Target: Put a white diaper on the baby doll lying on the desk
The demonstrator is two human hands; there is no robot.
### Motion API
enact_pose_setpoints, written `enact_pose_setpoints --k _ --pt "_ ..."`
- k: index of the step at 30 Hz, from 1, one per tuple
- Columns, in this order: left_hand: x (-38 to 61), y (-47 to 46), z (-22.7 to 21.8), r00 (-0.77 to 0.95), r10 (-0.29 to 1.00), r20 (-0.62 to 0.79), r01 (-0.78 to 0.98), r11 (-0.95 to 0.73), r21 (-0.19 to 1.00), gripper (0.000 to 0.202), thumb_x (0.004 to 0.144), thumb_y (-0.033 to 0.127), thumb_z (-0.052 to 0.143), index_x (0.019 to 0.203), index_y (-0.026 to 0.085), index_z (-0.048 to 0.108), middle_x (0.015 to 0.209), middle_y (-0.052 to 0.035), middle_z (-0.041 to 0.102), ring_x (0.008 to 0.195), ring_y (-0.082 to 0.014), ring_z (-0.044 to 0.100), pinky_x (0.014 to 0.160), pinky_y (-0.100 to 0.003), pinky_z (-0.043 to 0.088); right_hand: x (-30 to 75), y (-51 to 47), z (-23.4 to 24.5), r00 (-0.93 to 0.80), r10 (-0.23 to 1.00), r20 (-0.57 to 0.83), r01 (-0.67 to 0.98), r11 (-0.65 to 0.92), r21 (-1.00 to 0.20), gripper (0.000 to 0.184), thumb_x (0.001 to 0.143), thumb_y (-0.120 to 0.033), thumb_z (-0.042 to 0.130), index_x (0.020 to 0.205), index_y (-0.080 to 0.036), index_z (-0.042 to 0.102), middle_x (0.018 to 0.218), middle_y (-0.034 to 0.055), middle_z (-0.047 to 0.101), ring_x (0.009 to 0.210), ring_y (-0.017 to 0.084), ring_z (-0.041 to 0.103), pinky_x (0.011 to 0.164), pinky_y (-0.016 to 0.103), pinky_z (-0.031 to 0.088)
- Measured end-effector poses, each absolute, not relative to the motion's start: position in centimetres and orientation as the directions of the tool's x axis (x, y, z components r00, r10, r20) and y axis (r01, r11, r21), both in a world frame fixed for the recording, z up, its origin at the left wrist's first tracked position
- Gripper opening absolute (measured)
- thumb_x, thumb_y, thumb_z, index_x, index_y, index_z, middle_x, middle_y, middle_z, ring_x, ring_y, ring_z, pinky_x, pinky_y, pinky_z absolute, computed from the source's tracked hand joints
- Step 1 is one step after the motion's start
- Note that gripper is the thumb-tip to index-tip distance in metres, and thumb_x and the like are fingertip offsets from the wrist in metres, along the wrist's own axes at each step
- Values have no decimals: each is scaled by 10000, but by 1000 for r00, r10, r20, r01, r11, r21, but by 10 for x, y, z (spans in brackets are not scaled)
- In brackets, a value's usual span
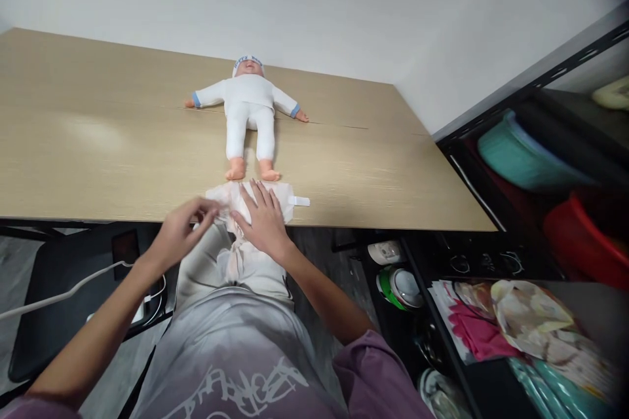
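Observation:
A white disposable diaper point(284, 195) lies at the table's front edge, its lower part hanging over toward my lap. A white side tab sticks out from its right end. My right hand point(264, 219) rests flat on the diaper, fingers spread. At the diaper's left end, my left hand point(189, 222) has its fingers curled in a pinch at the edge; the fingertips are partly blurred. Just beyond the diaper, a baby doll point(250, 101) lies on its back, arms out and feet toward me. It wears a white outfit with blue cuffs and a white headband with blue lettering.
The wooden table point(122, 150) meets a pale wall point(295, 6) at the back. To the right, a dark shelf holds a teal basin point(528, 154), a red basin point(584, 236) and plastic bags point(531, 308). A black chair point(63, 294) with a white cable stands lower left.

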State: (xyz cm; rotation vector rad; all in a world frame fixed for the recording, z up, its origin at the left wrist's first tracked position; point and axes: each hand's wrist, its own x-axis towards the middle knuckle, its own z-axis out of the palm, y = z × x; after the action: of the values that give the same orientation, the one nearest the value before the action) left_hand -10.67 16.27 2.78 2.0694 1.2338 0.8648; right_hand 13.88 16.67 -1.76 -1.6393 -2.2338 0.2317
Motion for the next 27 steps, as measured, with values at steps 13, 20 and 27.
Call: enact_pose_setpoints --k 13,20,27 --pt "-22 372 52 968 249 17 250 -967 -47 933 864 27 701 1734 314 518 1922 -75 354 1791 -344 304 1413 -518 324 139 163 -14 -272 941 202 885 327 -331 733 1201 -591 501 1811 -190 440 1918 160 324 1796 341 285 1475 595 227" --pt "5 389 46 937 191 292 170 -981 96 235 993 310 714 1198 256 813 1323 -151 835 1329 -390 695 1239 -556 450 146 169 -12 -310 932 189 844 361 -397 767 1187 -611 538 1809 -173 445 1923 160 294 1810 335 262 1485 608 237" --pt "13 410 110 855 287 431 80 -896 438 324 1024 358 714 1329 270 781 1312 -99 840 1240 -314 726 1160 -488 526 154 212 -10 -404 903 145 795 425 -433 817 1177 -662 544 1848 -228 368 1930 153 267 1824 326 218 1488 643 221"
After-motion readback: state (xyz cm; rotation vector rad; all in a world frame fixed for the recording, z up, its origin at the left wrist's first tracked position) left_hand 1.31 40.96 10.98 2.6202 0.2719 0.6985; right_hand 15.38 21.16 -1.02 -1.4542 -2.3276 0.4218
